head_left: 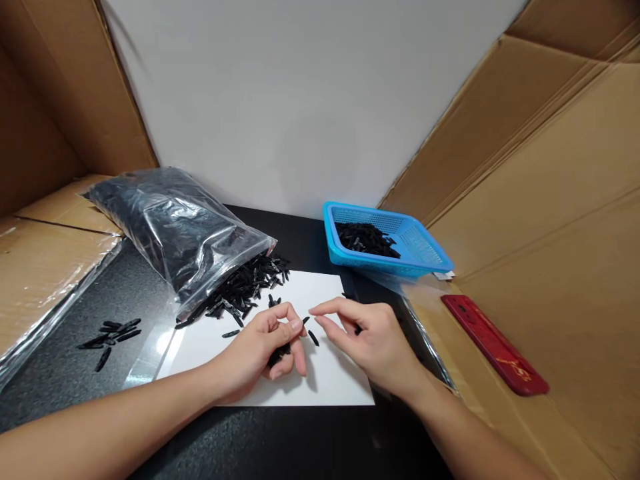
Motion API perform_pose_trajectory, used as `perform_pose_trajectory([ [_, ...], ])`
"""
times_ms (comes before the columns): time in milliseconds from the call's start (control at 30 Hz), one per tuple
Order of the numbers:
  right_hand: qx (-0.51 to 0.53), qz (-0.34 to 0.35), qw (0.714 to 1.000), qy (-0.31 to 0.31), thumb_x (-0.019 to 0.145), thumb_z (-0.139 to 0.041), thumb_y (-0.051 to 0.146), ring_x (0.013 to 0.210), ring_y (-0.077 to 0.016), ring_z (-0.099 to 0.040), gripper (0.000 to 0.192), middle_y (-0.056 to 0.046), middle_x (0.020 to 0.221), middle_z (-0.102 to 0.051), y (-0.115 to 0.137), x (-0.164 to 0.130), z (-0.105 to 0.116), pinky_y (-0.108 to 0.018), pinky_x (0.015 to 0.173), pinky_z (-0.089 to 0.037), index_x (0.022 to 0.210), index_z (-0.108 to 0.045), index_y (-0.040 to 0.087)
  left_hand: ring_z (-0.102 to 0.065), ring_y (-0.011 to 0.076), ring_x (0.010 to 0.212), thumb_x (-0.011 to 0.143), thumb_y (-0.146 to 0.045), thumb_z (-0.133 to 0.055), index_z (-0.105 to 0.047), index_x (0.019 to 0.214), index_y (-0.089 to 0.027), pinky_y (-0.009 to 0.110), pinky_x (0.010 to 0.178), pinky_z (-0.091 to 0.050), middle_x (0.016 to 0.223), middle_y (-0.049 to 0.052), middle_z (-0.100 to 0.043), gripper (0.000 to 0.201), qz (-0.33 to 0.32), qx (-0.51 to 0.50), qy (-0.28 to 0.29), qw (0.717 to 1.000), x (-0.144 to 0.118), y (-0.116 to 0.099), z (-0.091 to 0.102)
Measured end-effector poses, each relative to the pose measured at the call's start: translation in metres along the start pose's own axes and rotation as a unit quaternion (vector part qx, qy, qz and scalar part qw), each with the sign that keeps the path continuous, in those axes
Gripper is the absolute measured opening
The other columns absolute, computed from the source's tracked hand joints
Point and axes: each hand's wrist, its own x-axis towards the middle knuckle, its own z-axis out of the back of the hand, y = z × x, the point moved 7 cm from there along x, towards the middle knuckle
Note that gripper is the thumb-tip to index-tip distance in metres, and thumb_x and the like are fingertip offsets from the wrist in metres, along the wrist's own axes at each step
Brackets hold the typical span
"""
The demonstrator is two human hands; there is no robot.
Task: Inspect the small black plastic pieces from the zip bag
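My left hand (267, 347) rests on a white sheet (330, 373) and is curled around a bunch of small black plastic pieces (280, 355). My right hand (367, 337) hovers just to its right, thumb and forefinger close together, with something dark tucked under the fingers. One loose black piece (313, 338) lies on the sheet between the two hands. A clear plastic bag (170, 227) full of the same pieces lies at the left, and a pile of them (247, 283) has spilled from its mouth onto the sheet.
A blue mesh basket (417, 243) holding black pieces stands at the back right. A small heap of pieces (113, 333) lies on the black tabletop at the left. A red flat object (493, 343) lies on cardboard (560, 267) at the right. Cardboard walls flank both sides.
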Motion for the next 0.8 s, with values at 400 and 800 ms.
perform_pose_trajectory([
  [400, -0.002, 0.039, 0.999, -0.037, 0.087, -0.061, 0.023, 0.041, -0.0085, -0.035, 0.016, 0.007, 0.047, -0.042, 0.007, -0.004, -0.003, -0.021, 0.044, -0.030, 0.084, -0.075, 0.016, -0.035, 0.0027, 0.036, 0.096, -0.039, -0.051, -0.052, 0.079, -0.016, 0.021, 0.046, -0.022, 0.061, 0.001, -0.069, 0.028, -0.025, -0.007, -0.004, 1.000, 0.003, -0.001, 0.004],
  [800, 0.124, -0.065, 0.990, 0.005, 0.083, -0.060, 0.021, 0.044, -0.0081, -0.029, 0.007, 0.011, 0.048, -0.029, -0.011, -0.002, -0.017, -0.022, 0.047, -0.024, 0.084, -0.066, 0.017, -0.035, 0.0022, 0.037, 0.093, -0.035, -0.056, -0.055, 0.082, -0.016, 0.021, 0.048, -0.023, 0.061, 0.001, -0.069, 0.022, -0.019, -0.002, -0.016, 1.000, 0.001, -0.002, 0.004],
])
